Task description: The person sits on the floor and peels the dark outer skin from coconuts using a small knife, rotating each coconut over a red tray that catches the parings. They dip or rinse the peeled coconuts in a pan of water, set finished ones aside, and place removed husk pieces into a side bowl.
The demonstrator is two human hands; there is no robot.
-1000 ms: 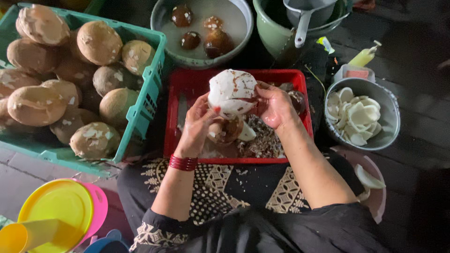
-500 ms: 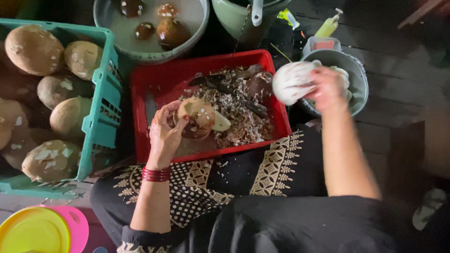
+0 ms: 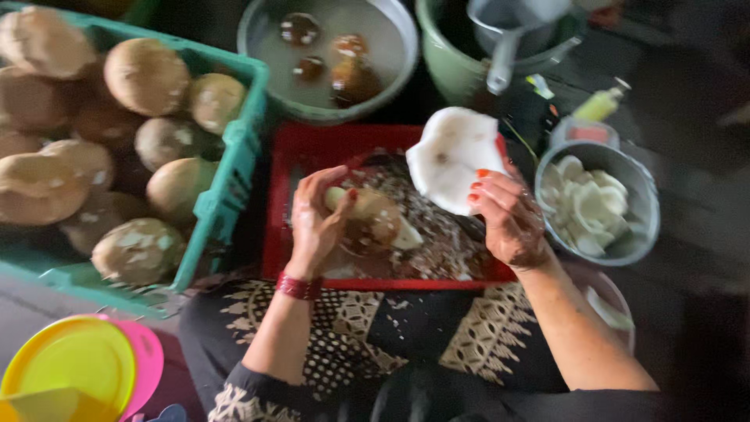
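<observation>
While hands work | red tray [image 3: 283,195] on lap | dark plank floor [image 3: 695,86]

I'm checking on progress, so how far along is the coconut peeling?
Done: white coconut pieces fill the grey bowl. In hand: the right hand holds a peeled white coconut piece; the left hand holds a brown-skinned piece over the red tray. Left: whole coconuts in the green crate.
</observation>
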